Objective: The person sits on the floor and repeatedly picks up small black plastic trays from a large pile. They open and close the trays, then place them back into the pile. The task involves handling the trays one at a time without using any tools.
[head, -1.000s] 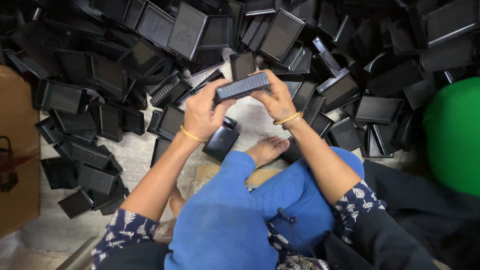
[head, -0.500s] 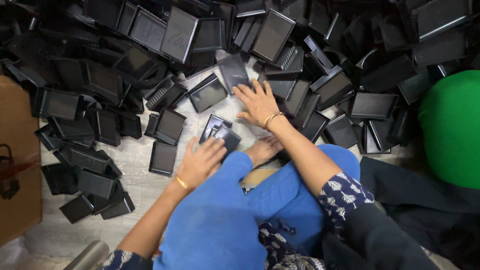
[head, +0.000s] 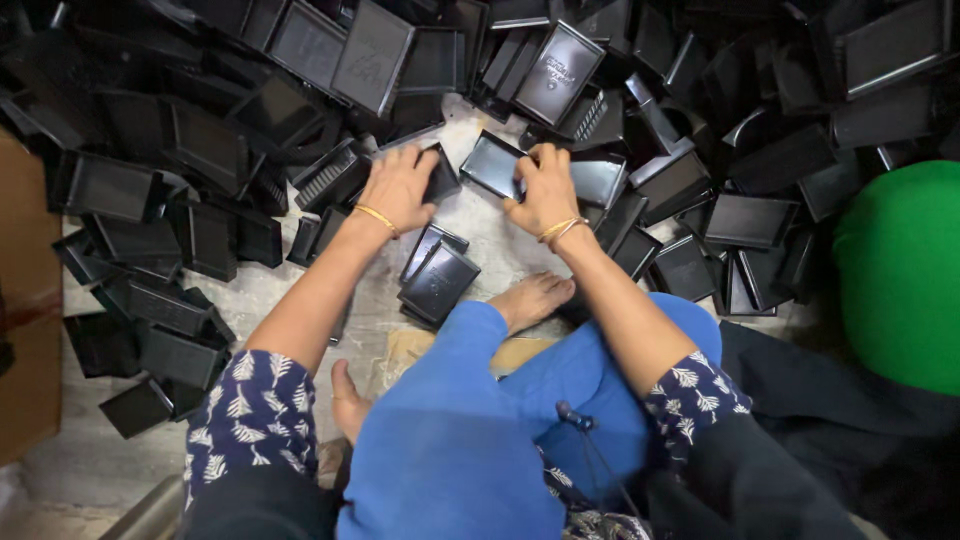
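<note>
From the head camera, you are sitting on the floor [head: 250, 300] with your knees drawn up in blue trousers [head: 470, 430], looking down at both of your hands stretched out in front.

Your left hand [head: 398, 187] lies palm down on a small black tray [head: 441, 174] at the edge of the heap, its fingers [head: 408, 160] spread narrowly and curled over the tray's near rim, so they press on it rather than close around it. A gold bangle [head: 377, 215] sits on that wrist.

Your right hand [head: 546, 192] grips a second black tray [head: 495, 165], a shallow rectangular one tilted up from the floor just beside the first. The fingers wrap its right edge and the thumb lies across its face, holding it firmly. Two gold bangles [head: 562, 229] circle this wrist.

Both trays lie near the middle of the picture, between your hands, just ahead of your bare foot [head: 530, 297].

Near your shin, a short stack of black trays [head: 437, 282] rests on the floor, apart from both hands. All around, a loose pile of black trays [head: 200, 150] fills the top and sides. A green rounded object [head: 900, 270] stands at the right and a brown cardboard box [head: 28, 300] at the left edge.
</note>
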